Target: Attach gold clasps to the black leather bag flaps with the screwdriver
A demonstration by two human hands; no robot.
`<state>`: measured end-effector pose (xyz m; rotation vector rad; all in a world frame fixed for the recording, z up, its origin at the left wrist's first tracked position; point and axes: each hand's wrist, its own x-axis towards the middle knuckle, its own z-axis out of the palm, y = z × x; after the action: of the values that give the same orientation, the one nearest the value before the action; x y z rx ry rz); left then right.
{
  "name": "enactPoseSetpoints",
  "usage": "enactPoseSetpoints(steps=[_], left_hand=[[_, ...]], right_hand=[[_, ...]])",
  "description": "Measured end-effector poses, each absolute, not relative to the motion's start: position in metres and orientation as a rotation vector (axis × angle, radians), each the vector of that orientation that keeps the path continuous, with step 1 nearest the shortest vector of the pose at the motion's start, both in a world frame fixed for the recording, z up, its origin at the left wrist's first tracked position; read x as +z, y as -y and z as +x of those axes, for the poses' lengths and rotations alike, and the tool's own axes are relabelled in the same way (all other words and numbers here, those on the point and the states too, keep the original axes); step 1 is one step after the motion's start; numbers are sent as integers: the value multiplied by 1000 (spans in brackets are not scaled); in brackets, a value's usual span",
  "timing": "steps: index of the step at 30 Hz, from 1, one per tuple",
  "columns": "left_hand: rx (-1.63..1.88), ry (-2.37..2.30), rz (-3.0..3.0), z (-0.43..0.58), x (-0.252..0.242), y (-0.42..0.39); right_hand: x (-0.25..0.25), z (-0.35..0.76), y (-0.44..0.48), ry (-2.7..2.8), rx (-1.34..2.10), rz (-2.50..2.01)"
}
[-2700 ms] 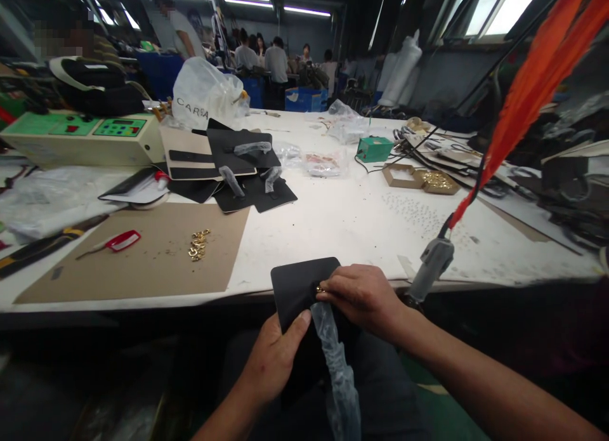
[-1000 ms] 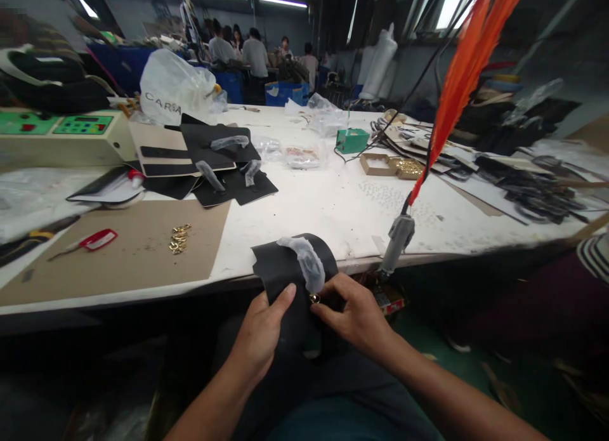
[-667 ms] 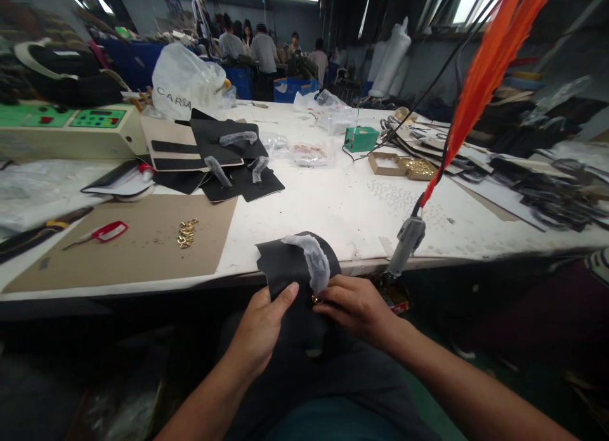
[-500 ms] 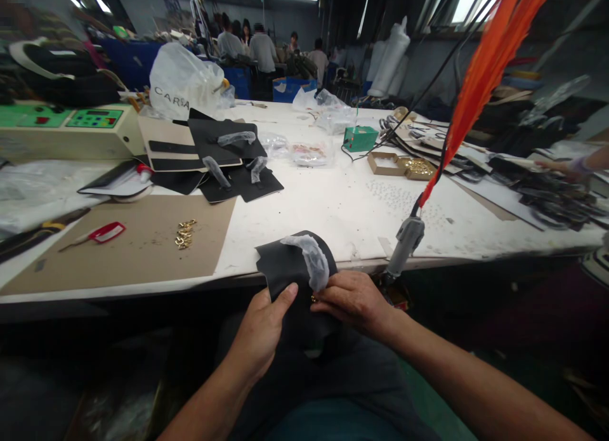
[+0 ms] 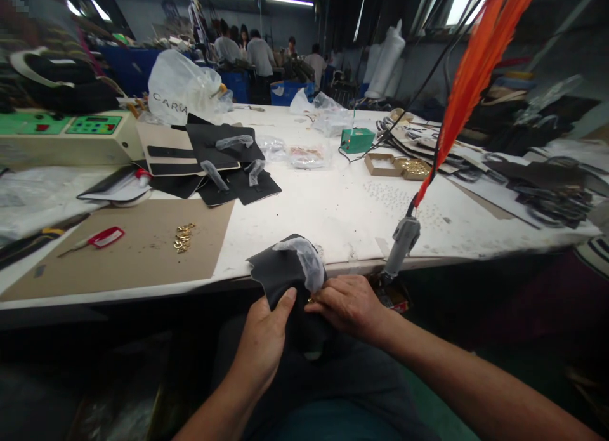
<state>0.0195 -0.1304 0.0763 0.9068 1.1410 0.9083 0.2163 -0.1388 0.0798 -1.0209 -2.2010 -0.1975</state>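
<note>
A black leather-like panel [image 5: 276, 273] is bent in my hands at the table's front edge, above my lap. On it is a curved handle [image 5: 311, 266] wrapped in whitish plastic. My left hand [image 5: 266, 333] grips the panel's near left side, thumb on top. At the lower end of the handle, the fingers of my right hand [image 5: 349, 304] are closed on a small gold-coloured metal fitting [image 5: 309, 299], which they mostly hide. Similar gold fittings [image 5: 183, 236] lie in a small pile on the brown board [image 5: 143, 263] to the left.
A grey power screwdriver [image 5: 403, 244] hangs from an orange-wrapped line right of my hands. A red-handled awl [image 5: 107, 236] lies on the board. More black panels [image 5: 219, 152] are stacked beyond it. Farther back stand a cardboard box [image 5: 383, 165] and a green box [image 5: 356, 139].
The panel and both hands have shifted slightly left in view, and the panel's far edge is tilted a little differently. Both hands keep their hold. A co-worker's hand at the far right has left view.
</note>
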Motion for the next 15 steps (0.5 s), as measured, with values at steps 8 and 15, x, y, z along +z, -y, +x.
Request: enactPoseSetpoints(steps=[8, 15], left_hand=[[970, -1319, 1254, 18, 73, 133], [1027, -1414, 1332, 19, 78, 140]], right_hand=[[76, 206, 143, 2092, -153, -1117], [67, 196, 149, 1929, -55, -1222]])
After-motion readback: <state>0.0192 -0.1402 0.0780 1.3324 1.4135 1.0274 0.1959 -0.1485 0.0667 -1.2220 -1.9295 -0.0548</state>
